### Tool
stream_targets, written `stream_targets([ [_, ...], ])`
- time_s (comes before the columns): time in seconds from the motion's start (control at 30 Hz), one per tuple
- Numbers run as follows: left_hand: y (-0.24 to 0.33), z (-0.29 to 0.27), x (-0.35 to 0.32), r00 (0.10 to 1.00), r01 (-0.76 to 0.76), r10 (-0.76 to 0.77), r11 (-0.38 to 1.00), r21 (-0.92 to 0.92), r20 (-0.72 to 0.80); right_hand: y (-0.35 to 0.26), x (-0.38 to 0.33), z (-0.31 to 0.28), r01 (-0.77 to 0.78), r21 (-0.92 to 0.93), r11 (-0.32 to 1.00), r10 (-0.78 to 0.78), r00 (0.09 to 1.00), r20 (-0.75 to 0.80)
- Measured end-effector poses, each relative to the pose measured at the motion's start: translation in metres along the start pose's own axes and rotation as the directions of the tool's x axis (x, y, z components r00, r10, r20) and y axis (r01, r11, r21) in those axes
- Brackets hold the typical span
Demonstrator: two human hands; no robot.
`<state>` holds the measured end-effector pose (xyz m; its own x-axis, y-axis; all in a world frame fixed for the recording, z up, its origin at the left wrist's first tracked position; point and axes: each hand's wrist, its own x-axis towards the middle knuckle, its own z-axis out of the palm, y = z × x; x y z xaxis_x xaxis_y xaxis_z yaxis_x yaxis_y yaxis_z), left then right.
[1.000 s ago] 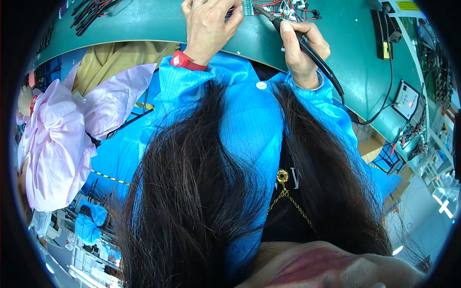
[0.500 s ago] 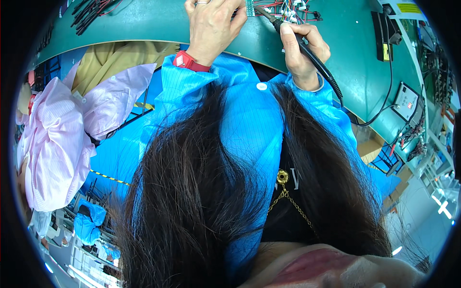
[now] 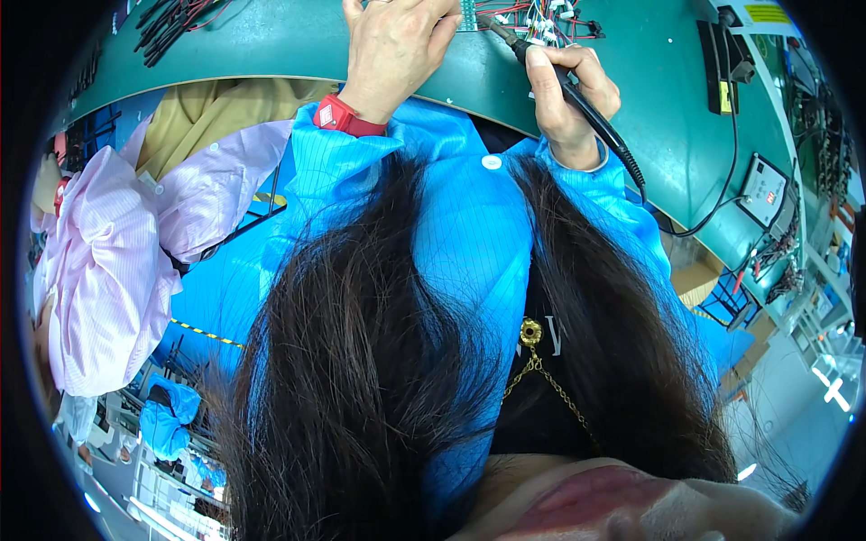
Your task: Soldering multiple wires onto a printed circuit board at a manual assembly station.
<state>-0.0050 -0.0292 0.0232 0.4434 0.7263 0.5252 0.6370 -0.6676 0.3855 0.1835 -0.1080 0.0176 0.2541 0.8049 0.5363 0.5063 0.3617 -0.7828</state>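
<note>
A soldering iron [image 3: 582, 101] with a black handle lies in my right hand [image 3: 575, 104], my fingers closed round its grip. Its metal tip points up and left, a short way right of a green circuit board [image 3: 468, 14]. My left hand [image 3: 397, 52], with a red wrist strap [image 3: 337, 114], is beside the board's left edge. Its fingers are bent in, the thumb toward the board. The top edge of the picture cuts off its fingertips, so what they hold is hidden. Thin coloured wires with white connectors [image 3: 546, 20] lie behind the iron's tip.
Black cables [image 3: 167, 27] lie at the far left of the green table [image 3: 271, 61]. The iron's cord runs right toward a small control box [image 3: 763, 191]. A black holder [image 3: 724, 68] stands at the right. On my left is a person in a pink striped coat [image 3: 104, 270].
My left hand has shifted slightly left and turned a little, its wrist strap moving too. The soldering iron's tip has drawn slightly right and down from the board. My right hand has barely moved.
</note>
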Motion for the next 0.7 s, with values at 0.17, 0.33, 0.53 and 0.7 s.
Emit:
stream_targets([
  [0.17, 0.003, -0.005, -0.001, 0.998, 0.063, -0.061, 0.991, -0.120, 0.016, 0.002, -0.002, -0.005, 0.030, 0.001, 1.000, -0.030, 0.999, -0.039],
  [0.33, -0.004, -0.002, -0.002, 0.974, 0.025, -0.086, 0.961, -0.275, -0.211, 0.003, 0.000, -0.005, 0.154, 0.029, 0.988, -0.153, 0.987, -0.047],
  [0.53, 0.004, -0.010, -0.008, 0.945, 0.263, -0.300, 0.934, -0.243, -0.132, 0.006, -0.002, -0.006, 0.040, 0.016, 0.999, -0.039, 0.997, -0.063],
  [0.7, 0.002, -0.013, -0.006, 0.988, 0.087, -0.110, 0.976, -0.198, -0.105, 0.001, -0.001, 0.003, -0.015, 0.055, 0.998, 0.019, 0.998, -0.066],
])
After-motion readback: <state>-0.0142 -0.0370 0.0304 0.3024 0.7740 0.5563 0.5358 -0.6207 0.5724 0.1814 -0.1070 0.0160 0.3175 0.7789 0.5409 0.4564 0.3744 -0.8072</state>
